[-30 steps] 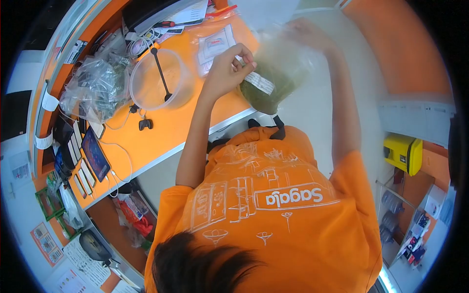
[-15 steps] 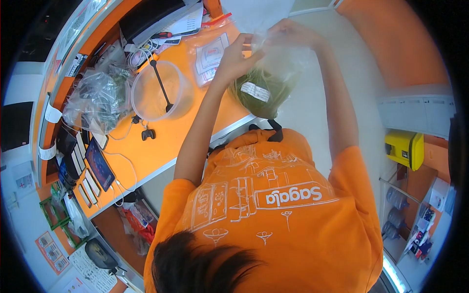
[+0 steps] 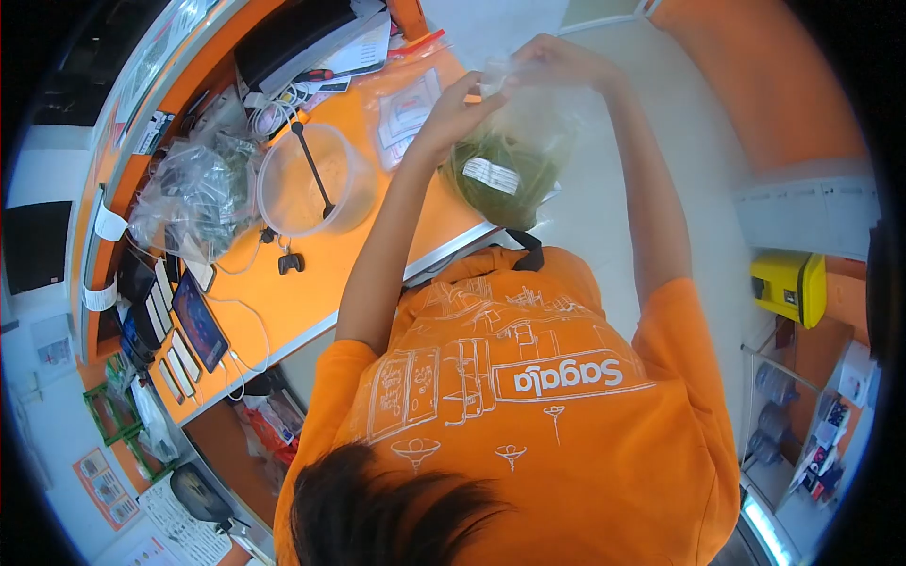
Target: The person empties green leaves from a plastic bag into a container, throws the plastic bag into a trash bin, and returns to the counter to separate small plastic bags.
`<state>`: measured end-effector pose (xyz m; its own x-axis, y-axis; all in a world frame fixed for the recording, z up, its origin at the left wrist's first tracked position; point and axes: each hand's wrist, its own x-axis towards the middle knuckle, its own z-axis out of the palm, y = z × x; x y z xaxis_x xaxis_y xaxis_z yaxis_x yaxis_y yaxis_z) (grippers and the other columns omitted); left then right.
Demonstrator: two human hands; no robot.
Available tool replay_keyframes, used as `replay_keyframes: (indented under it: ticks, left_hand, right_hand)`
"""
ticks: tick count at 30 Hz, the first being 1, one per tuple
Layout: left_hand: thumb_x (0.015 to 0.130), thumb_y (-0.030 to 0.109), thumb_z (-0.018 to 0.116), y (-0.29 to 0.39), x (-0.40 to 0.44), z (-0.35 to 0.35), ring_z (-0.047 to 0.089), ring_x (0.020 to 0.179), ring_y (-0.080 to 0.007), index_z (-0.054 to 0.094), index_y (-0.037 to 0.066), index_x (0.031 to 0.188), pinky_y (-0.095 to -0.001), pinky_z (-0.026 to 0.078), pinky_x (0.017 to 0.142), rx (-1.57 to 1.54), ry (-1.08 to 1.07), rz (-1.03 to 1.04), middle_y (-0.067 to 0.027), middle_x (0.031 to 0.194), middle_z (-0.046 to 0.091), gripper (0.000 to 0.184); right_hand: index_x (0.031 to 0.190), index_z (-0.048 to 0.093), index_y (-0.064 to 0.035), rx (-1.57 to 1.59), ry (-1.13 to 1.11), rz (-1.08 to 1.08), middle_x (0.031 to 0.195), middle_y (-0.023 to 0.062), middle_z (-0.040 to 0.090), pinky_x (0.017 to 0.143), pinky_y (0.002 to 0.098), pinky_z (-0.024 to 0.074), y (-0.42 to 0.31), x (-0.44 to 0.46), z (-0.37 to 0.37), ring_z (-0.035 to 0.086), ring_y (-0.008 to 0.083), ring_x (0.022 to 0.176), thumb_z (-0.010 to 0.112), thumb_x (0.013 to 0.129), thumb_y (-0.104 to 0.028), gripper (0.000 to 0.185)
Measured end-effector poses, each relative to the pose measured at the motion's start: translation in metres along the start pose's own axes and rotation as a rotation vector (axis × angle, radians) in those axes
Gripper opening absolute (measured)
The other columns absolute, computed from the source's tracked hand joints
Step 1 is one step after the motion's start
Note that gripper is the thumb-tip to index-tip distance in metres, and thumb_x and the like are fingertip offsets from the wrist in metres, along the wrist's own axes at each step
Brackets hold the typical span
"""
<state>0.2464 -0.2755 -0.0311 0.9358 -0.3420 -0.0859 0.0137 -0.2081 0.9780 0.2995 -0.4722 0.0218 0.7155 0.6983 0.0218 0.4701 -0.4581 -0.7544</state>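
A clear plastic bag (image 3: 524, 203) with green, leafy-looking contents hangs past the table's front edge, a white printed label on its side. Pinched in my left hand (image 3: 456, 115) is the left side of the bag's gathered neck. My right hand (image 3: 569, 63) grips the same neck from the right, its fingers closed and partly hidden by the plastic. On the table to the left stands a clear round plastic tub (image 3: 363, 193), a dark long-handled tool (image 3: 310, 162) slanting across it.
Crumpled clear bags (image 3: 193, 189) lie on the orange table (image 3: 293, 307) left of the tub. A tablet (image 3: 198, 316), several phones, cables and a small black game controller (image 3: 291, 263) are nearer. A zip bag with papers (image 3: 408, 108) lies behind my left hand.
The bag's neck looks more tightly gathered and twisted between my hands. My left hand has shifted slightly left. The view has turned a little.
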Motion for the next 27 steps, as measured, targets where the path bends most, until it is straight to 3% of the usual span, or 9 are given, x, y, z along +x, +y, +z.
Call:
replay_keyframes:
  ticks: [4, 7, 10, 16, 19, 25, 27]
  left_hand:
    - [0.084, 0.031, 0.056, 0.000, -0.006, 0.006, 0.059, 0.085, -0.0196, 0.039, 0.008, 0.117, -0.0293, 0.048, 0.070, -0.351, -0.105, -0.023, -0.0155, 0.097, 0.057, 0.043]
    - [0.088, 0.028, 0.051, 0.005, -0.007, 0.008, 0.060, 0.077, -0.0194, 0.033, 0.009, 0.117, -0.0290, 0.050, 0.063, -0.347, -0.097, -0.030, -0.0146, 0.092, 0.058, 0.039]
    - [0.091, 0.028, 0.045, 0.004, -0.009, 0.010, 0.061, 0.073, -0.0210, 0.030, 0.008, 0.116, -0.0318, 0.052, 0.059, -0.402, -0.041, -0.119, -0.0150, 0.089, 0.057, 0.036]
    - [0.094, 0.021, 0.035, 0.007, -0.017, 0.012, 0.061, 0.069, -0.0222, 0.033, 0.007, 0.107, -0.0321, 0.053, 0.058, -0.558, 0.220, -0.136, -0.0148, 0.084, 0.057, 0.019]
    - [0.092, 0.030, 0.042, 0.000, -0.021, 0.004, 0.058, 0.095, -0.0248, -0.003, 0.006, 0.138, -0.0363, 0.051, 0.072, -0.548, 0.191, -0.208, -0.0185, 0.127, 0.036, 0.068]
    - [0.091, 0.029, 0.043, -0.012, -0.019, 0.000, 0.056, 0.098, -0.0244, 0.001, 0.007, 0.138, -0.0361, 0.050, 0.074, -0.537, 0.205, -0.182, -0.0153, 0.132, 0.032, 0.067]
    - [0.092, 0.023, 0.040, -0.012, -0.016, 0.004, 0.061, 0.083, -0.0215, 0.025, 0.008, 0.116, -0.0320, 0.051, 0.059, -0.576, 0.299, -0.151, -0.0139, 0.104, 0.049, 0.032]
  right_hand:
    - [0.070, 0.061, -0.0014, 0.019, 0.024, -0.077, 0.057, -0.0032, 0.044, 0.055, 0.0254, 0.0323, 0.008, 0.003, 0.002, 0.037, 0.0073, 0.058, 0.064, 0.076, -0.034, 0.034]
    - [0.068, 0.060, -0.0007, 0.014, 0.005, -0.112, 0.055, -0.0020, 0.043, 0.053, 0.0260, 0.0317, 0.016, 0.011, 0.004, 0.037, 0.0079, 0.056, 0.064, 0.075, -0.035, 0.036]
    - [0.068, 0.059, -0.0001, -0.024, -0.109, -0.065, 0.053, -0.0014, 0.042, 0.050, 0.0270, 0.0314, 0.013, 0.021, 0.000, 0.037, 0.0087, 0.054, 0.065, 0.074, -0.037, 0.038]
    - [0.066, 0.061, 0.0000, -0.117, -0.252, -0.175, 0.051, 0.0003, 0.047, 0.050, 0.0281, 0.0338, 0.023, 0.067, 0.006, 0.042, 0.0101, 0.051, 0.070, 0.068, -0.036, 0.037]
    - [0.079, 0.062, 0.0024, -0.202, -0.280, -0.131, 0.066, 0.0021, 0.060, 0.054, 0.0254, 0.0401, 0.019, 0.082, 0.011, 0.050, 0.0102, 0.057, 0.075, 0.064, -0.025, 0.034]
    - [0.084, 0.062, -0.0024, -0.379, -0.197, -0.179, 0.073, 0.0066, 0.060, 0.060, 0.0288, 0.0430, 0.023, 0.093, 0.013, 0.054, 0.0157, 0.066, 0.074, 0.063, -0.031, 0.037]
    - [0.087, 0.062, -0.0042, -0.412, -0.195, -0.086, 0.075, 0.0069, 0.060, 0.062, 0.0297, 0.0432, 0.011, 0.086, 0.007, 0.054, 0.0178, 0.069, 0.071, 0.067, -0.032, 0.035]
